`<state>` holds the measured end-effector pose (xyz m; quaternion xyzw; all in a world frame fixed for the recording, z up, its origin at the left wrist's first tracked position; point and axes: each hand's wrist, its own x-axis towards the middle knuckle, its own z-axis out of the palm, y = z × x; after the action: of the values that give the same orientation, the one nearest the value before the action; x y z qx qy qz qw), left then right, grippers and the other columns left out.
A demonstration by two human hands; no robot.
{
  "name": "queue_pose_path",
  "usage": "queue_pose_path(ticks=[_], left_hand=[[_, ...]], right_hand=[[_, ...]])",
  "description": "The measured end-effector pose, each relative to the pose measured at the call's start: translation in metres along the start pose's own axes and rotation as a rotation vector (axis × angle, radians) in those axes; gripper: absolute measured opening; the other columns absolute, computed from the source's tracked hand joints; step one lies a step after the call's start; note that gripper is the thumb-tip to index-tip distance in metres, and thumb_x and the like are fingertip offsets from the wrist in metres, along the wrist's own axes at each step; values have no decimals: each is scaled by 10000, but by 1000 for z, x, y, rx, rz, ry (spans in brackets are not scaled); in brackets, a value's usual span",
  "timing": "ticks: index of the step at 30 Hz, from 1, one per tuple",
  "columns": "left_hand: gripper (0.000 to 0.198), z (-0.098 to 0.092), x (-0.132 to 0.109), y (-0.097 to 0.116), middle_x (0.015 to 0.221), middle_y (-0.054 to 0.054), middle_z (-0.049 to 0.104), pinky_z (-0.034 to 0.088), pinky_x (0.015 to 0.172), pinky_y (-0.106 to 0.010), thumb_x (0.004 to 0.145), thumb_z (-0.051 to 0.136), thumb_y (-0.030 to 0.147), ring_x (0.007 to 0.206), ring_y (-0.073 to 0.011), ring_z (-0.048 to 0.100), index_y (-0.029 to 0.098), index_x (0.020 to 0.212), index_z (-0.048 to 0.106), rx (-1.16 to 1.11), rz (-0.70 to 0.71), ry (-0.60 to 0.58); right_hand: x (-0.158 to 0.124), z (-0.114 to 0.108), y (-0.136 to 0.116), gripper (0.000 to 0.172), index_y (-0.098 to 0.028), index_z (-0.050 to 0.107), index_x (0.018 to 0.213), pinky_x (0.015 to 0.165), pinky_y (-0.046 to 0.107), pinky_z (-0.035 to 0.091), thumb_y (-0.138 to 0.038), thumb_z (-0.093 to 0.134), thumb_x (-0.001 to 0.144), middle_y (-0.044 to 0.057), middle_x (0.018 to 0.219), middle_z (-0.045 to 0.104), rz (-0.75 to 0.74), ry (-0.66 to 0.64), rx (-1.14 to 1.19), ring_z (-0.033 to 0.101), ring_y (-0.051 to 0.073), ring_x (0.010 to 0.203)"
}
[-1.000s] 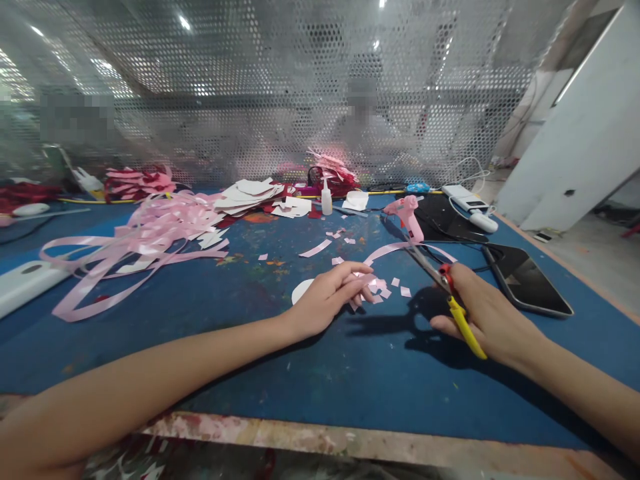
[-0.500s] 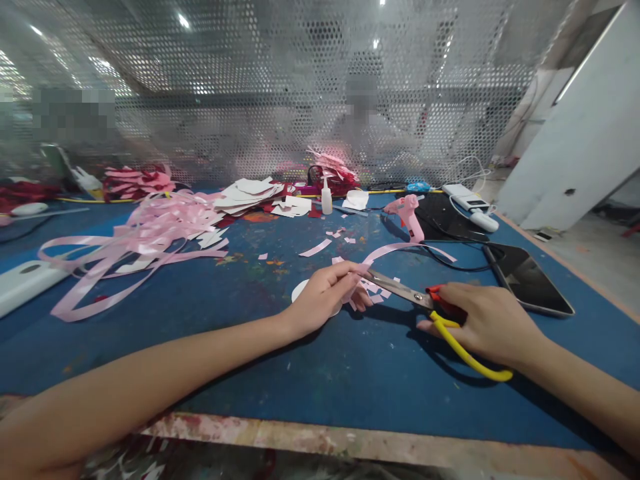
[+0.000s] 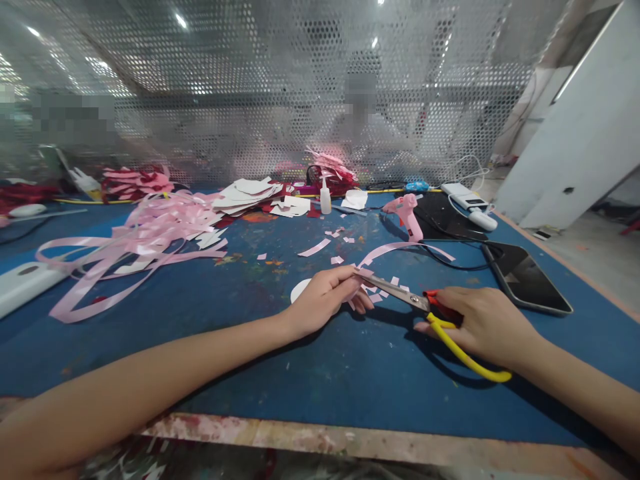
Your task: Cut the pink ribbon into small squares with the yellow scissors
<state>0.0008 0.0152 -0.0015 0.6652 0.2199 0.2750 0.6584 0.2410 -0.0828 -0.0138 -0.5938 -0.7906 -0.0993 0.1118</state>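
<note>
Head view: left hand (image 3: 323,301) pinched the end of a pink ribbon strip (image 3: 395,249) flat on the blue table (image 3: 350,373), fingers together on it; right hand (image 3: 480,323) was closed around the yellow handles of the scissors (image 3: 425,308), blades nearly together at the ribbon by the left fingertips. Judging by the small cut pink pieces (image 3: 387,290) scattered just beside the blades, several snips looked done. The strip trailing toward the pink glue gun (image 3: 406,212), plus the big ribbon pile (image 3: 145,233) at left, suggested plenty was left uncut.
</note>
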Motion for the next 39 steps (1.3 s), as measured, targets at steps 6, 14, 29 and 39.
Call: queue_pose_path(ticks=[6, 14, 29, 39], left_hand=[[226, 0, 0, 3, 703, -58, 672, 491, 620, -251, 877, 500, 322, 607, -120, 616, 111, 892, 581, 18, -8, -10], [233, -5, 0, -2, 724, -60, 669, 485, 644, -272, 891, 477, 339, 614, -129, 610, 121, 909, 556, 43, -2, -69], [240, -4, 0, 2, 667, -43, 647, 459, 651, -258, 913, 433, 307, 614, -120, 596, 110, 913, 571, 147, -16, -59], [269, -4, 4, -5, 771, -18, 598, 456, 600, -247, 888, 462, 402, 655, -121, 586, 173, 1028, 462, 37, 30, 0]], right_hand=[[0, 0, 1, 466, -201, 479, 592, 486, 264, 191, -589, 393, 837, 0, 525, 520, -9, -2, 7, 463, 126, 457], [0, 0, 2, 469, -202, 465, 580, 486, 263, 188, -590, 397, 833, 3, 529, 517, -1, -16, 24, 448, 122, 455], [0, 1, 2, 483, -204, 442, 559, 480, 273, 181, -586, 375, 846, 2, 498, 497, -5, -38, 29, 425, 117, 433], [6, -10, 1, 523, -232, 367, 660, 469, 246, 292, -742, 480, 678, -13, 590, 463, 95, 106, 157, 415, 121, 468]])
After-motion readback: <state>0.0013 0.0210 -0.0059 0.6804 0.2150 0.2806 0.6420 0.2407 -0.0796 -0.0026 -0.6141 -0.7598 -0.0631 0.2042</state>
